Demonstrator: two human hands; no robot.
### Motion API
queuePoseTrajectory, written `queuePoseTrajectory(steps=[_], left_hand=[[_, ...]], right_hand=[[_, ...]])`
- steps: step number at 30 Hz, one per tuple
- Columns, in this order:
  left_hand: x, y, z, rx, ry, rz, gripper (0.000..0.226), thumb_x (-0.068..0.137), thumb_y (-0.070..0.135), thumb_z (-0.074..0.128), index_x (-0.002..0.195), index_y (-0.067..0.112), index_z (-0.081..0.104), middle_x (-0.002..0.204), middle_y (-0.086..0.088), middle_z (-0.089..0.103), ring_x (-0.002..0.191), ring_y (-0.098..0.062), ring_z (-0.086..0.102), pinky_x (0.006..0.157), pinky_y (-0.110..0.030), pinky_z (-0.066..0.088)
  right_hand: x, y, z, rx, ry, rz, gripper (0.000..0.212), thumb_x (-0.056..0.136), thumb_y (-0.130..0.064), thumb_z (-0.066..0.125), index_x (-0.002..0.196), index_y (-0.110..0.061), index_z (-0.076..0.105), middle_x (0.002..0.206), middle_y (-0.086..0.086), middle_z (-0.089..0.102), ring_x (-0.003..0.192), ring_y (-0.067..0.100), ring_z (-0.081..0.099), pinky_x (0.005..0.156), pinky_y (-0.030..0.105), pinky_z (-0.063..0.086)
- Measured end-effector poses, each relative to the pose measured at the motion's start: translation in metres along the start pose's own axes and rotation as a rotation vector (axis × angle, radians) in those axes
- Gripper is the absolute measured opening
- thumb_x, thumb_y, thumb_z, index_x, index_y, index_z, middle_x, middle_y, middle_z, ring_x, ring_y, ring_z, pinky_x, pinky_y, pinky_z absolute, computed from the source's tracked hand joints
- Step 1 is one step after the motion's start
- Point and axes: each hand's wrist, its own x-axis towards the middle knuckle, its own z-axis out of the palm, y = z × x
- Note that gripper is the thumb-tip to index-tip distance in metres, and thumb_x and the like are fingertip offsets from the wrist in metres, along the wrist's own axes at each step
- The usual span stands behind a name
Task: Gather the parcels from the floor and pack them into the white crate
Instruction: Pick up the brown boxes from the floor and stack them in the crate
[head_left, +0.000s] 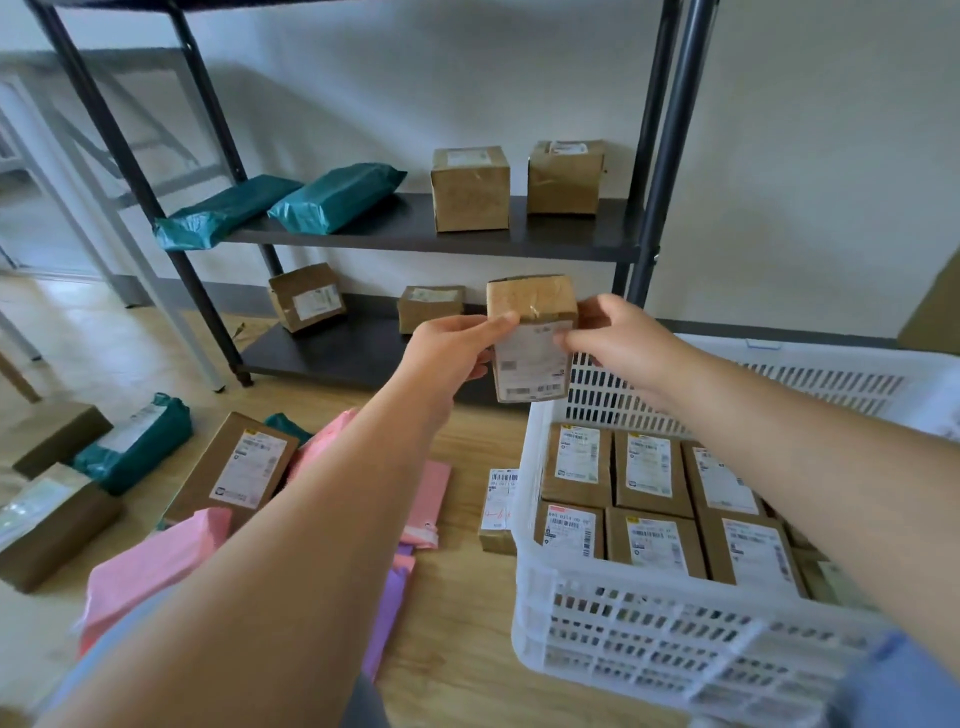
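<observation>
I hold a small brown cardboard parcel with a white label upright in the air, just above the far left corner of the white crate. My left hand grips its left side and my right hand pinches its right side. The crate stands on the floor at the right and holds several labelled brown boxes packed flat in rows. More parcels lie on the floor to the left: a brown box, pink mailers, a teal mailer and a small box beside the crate.
A dark metal shelf rack stands ahead with teal mailers and brown boxes on it. Two brown boxes lie at the far left on the wooden floor. A purple mailer lies under my left arm.
</observation>
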Motion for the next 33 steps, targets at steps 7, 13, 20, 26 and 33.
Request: queuePoseTrajectory(steps=[7,13,20,26,33], left_hand=[[-0.002,0.001,0.016,0.091,-0.020,0.033,0.030,0.084,0.027,0.072,0.111,0.018,0.064,0.104,0.005,0.068,0.104,-0.014,0.060,0.099,-0.040,0.048],[-0.001,-0.002,0.024,0.047,-0.038,0.052,0.049,0.078,0.021,0.078,0.119,0.017,0.052,0.106,0.002,0.069,0.097,-0.014,0.067,0.084,-0.032,0.056],[0.001,-0.003,0.033,0.359,0.145,0.293,0.054,0.073,0.021,0.082,0.119,0.024,0.052,0.111,0.009,0.061,0.095,-0.010,0.061,0.076,-0.028,0.054],[0.000,-0.012,0.046,0.881,0.241,0.679,0.048,0.080,0.018,0.070,0.124,0.022,0.053,0.123,0.007,0.057,0.116,-0.015,0.045,0.087,-0.023,0.039],[0.002,-0.020,0.057,0.745,0.171,0.573,0.043,0.089,0.020,0.065,0.130,0.020,0.052,0.136,0.004,0.048,0.128,-0.016,0.039,0.100,-0.026,0.036]], right_hand=[[0.006,0.009,-0.018,0.070,0.035,0.068,0.042,0.090,-0.052,0.055,0.122,-0.025,0.054,0.103,-0.007,0.069,0.098,0.016,0.065,0.094,0.046,0.050],[0.003,0.012,-0.020,0.090,0.010,0.074,0.035,0.092,-0.047,0.056,0.118,-0.023,0.055,0.101,-0.006,0.070,0.096,0.016,0.067,0.091,0.042,0.053],[0.000,0.004,-0.020,-0.244,0.119,-0.153,0.063,0.087,-0.025,0.069,0.141,-0.022,0.038,0.137,-0.001,0.052,0.118,0.017,0.055,0.078,0.018,0.043],[-0.001,0.002,-0.022,-0.518,0.046,-0.326,0.091,0.073,-0.021,0.081,0.149,-0.026,0.031,0.148,-0.002,0.041,0.134,0.020,0.040,0.104,0.035,0.037],[0.003,0.019,-0.029,-0.440,0.130,-0.143,0.055,0.071,-0.032,0.081,0.114,-0.022,0.049,0.110,-0.002,0.051,0.092,0.014,0.055,0.072,0.028,0.050]])
